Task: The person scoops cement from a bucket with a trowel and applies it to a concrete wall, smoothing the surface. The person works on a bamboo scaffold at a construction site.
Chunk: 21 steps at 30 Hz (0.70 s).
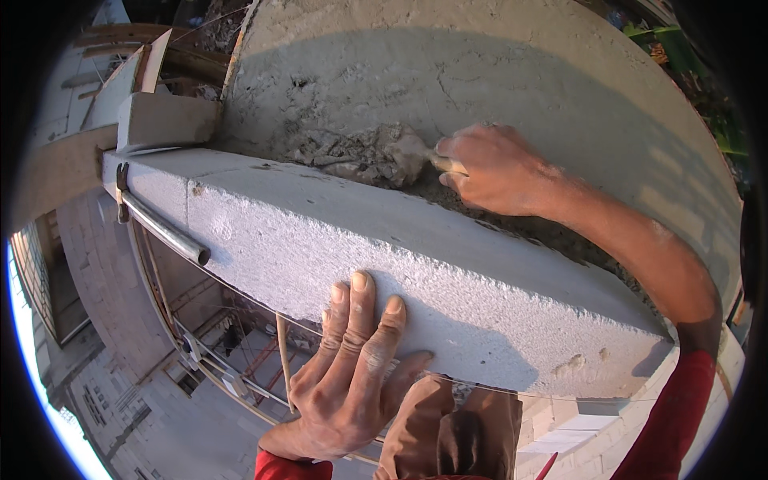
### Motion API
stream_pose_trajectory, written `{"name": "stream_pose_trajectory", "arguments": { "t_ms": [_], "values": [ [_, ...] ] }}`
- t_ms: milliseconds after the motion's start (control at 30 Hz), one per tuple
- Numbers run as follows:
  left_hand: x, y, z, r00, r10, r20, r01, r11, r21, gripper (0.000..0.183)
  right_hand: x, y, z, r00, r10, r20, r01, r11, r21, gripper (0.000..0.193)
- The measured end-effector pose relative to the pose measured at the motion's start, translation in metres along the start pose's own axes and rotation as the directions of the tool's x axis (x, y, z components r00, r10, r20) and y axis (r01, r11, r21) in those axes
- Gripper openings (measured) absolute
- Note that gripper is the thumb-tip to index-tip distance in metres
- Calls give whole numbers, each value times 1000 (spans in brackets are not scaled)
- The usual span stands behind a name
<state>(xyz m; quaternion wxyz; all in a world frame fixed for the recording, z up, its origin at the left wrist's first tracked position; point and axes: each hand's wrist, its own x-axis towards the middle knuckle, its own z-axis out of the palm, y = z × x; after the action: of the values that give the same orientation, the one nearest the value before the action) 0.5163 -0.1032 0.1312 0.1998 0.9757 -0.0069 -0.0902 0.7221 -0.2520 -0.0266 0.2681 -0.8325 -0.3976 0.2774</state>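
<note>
A long pale block with a rough, bright face crosses the view. My left hand lies on that face near the lower edge, fingers stretched out and dusty. Beyond the block, my right hand is closed around the handle of a trowel. Wet grey mortar covers part of its blade and lies heaped along the block's far edge. A hammer with a metal tube handle rests at the block's left end, apart from both hands.
A rendered grey concrete surface rises behind the mortar. One smaller block sits at the far left end. A thin string runs along the long block's lower edge. Below are wooden poles, block walls and brown trousers.
</note>
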Motion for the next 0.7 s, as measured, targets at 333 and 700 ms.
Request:
{"name": "stream_pose_trajectory", "arguments": {
  "t_ms": [333,700],
  "values": [
    [-2,0,3,1000,11,-29,-10,1000,24,72,20,4,-26,992,124,-6,-123,990,64,35],
    [-1,1,4,998,6,-55,-5,1000,23,63,77,-26,9,987,131,94,-127,991,-43,29]
  ]
}}
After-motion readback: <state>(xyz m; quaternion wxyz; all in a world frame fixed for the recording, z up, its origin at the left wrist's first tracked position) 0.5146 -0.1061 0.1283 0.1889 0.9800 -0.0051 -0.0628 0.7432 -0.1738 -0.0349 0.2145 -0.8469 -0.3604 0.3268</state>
